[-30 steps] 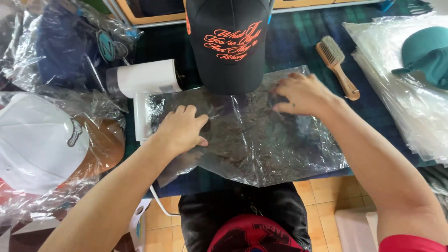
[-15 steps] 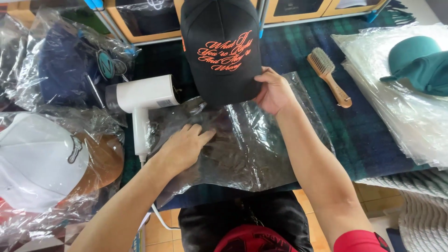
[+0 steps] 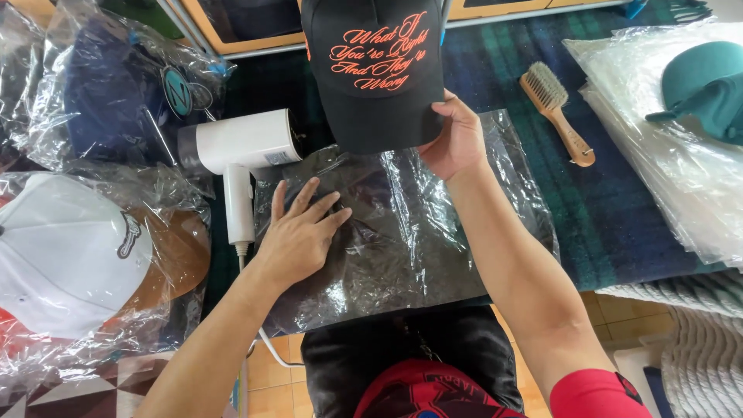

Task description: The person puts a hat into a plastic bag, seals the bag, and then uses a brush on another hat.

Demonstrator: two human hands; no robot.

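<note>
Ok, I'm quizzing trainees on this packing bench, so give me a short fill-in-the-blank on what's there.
1. The right hand grips the brim of a ____ cap.
2. The left hand presses flat on a clear ____ bag.
3. The wooden ____ lies to the right of the cap.

Missing words: black; plastic; brush

Two hands: the left hand and the right hand. One black cap, one clear plastic bag, one white steamer, one wooden brush, one teal cap, one bagged white cap, one bagged navy cap.
</note>
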